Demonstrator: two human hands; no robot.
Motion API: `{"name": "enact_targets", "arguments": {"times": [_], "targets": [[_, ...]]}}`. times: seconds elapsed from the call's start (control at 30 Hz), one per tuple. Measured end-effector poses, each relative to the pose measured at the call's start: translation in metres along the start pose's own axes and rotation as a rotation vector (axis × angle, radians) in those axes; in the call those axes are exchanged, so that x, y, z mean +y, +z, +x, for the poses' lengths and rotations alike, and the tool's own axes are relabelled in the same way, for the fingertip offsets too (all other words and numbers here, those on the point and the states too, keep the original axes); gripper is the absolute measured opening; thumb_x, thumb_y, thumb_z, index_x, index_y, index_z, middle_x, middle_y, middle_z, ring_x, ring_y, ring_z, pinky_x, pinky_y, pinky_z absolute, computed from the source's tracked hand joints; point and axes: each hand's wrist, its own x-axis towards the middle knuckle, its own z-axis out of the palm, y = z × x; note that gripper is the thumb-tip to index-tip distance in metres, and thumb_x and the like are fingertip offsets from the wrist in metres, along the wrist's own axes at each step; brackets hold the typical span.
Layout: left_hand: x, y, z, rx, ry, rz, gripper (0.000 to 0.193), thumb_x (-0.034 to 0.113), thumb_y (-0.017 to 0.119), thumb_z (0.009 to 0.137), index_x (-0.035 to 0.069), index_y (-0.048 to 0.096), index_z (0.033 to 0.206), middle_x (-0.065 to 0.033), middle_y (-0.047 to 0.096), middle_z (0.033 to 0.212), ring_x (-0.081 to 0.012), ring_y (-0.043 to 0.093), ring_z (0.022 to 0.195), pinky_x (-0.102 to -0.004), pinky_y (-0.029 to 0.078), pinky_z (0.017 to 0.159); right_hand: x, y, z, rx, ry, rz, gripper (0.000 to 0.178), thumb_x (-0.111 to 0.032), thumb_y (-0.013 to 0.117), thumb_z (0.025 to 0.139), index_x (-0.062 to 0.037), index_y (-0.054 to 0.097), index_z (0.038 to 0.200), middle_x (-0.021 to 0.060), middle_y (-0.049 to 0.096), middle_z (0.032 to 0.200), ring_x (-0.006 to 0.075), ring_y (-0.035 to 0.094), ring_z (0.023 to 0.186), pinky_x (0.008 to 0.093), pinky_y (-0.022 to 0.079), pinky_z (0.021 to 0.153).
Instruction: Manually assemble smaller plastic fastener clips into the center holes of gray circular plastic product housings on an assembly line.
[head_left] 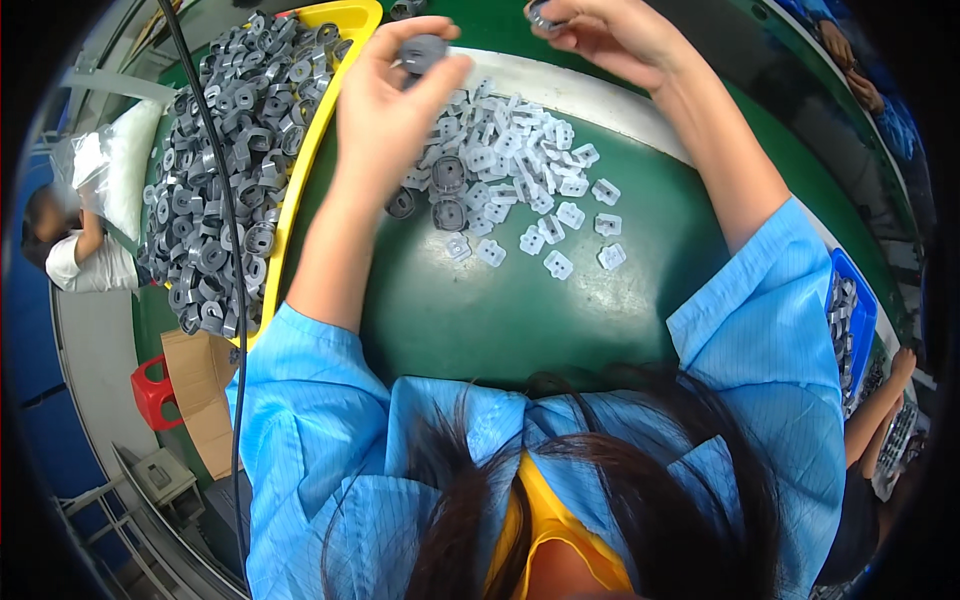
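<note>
Bright even overhead light, soft shadows, strong fisheye bending, dark vignetted rim.

Both forearms are raised from the lower edge toward the top of the view, bare below rolled light-blue sleeves. The left hand (385, 110) is held palm away, its back turned to the camera, with thumb and fingers curled in a closed grip around a small grey round part (424, 52) at the fingertips. The right hand (600, 35) is set higher and to the right, wrist bent inward, its fingers pinched shut on another small grey part (545, 15). The two hands are kept near each other, not touching.
</note>
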Motion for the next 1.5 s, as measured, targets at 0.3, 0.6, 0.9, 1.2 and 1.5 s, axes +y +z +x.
{"name": "enact_targets", "arguments": {"times": [0.3, 0.6, 0.9, 1.2, 1.5], "targets": [[-0.027, -0.036, 0.016, -0.043, -0.218, 0.232, 0.03, 0.015, 0.065, 0.091, 0.002, 0.062, 0.118, -0.0005, 0.063, 0.091, -0.0055, 0.052, 0.072, -0.0199, 0.039, 0.059, 0.016, -0.061, 0.002, 0.632, -0.368, -1.487, 0.028, -0.014, 0.068, 0.08, 0.0025, 0.064, 0.102, 0.0149, 0.07, 0.092, 0.0253, 0.068, 0.08, 0.0336, 0.052, 0.072], [-0.027, -0.038, 0.009, -0.1, 0.242, 0.872, 0.016, 0.016, 0.068, 0.085, 0.003, 0.067, 0.096, -0.0057, 0.064, 0.08, -0.0146, 0.056, 0.068, -0.0274, 0.046, 0.067, 0.001, 0.034, -0.068, -0.076, -0.088, -1.213, 0.019, -0.011, 0.074, 0.077, 0.0028, 0.067, 0.088, 0.0083, 0.067, 0.075, 0.0152, 0.063, 0.071, 0.0299, 0.051, 0.069], [-0.017, -0.042, 0.004, -0.253, 0.196, 0.876, 0.029, 0.02, 0.07, 0.085, 0.003, 0.065, 0.108, -0.0137, 0.068, 0.1, -0.0265, 0.064, 0.096, -0.0334, 0.049, 0.085, -0.024, 0.027, -0.06, -0.183, 0.186, -0.998, 0.013, -0.013, 0.073, 0.081, -0.003, 0.065, 0.08, 0.0003, 0.064, 0.072, 0.006, 0.058, 0.068, 0.0237, 0.046, 0.061], [-0.058, -0.004, 0.104, 0.133, 0.275, 1.206, 0.058, 0.045, 0.077, 0.076, 0.001, 0.066, 0.111, -0.0209, 0.067, 0.106, -0.0337, 0.065, 0.1, -0.0418, 0.05, 0.09, 0.003, 0.004, -0.015, 0.052, 0.023, -0.59, 0.02, -0.022, 0.074, 0.083, -0.005, 0.064, 0.085, -0.0006, 0.063, 0.073, 0.0062, 0.059, 0.068, 0.0199, 0.045, 0.058], [-0.044, 0.0, 0.096, -0.02, 0.223, 0.908, 0.042, 0.028, 0.08, 0.075, 0.003, 0.068, 0.106, -0.012, 0.071, 0.092, -0.0224, 0.069, 0.083, -0.0325, 0.053, 0.076, 0.01, -0.001, -0.004, 0.229, -0.089, -0.235, 0.015, -0.015, 0.074, 0.084, -0.0016, 0.07, 0.088, 0.0031, 0.066, 0.077, 0.0084, 0.056, 0.064, 0.0205, 0.044, 0.059]]}}
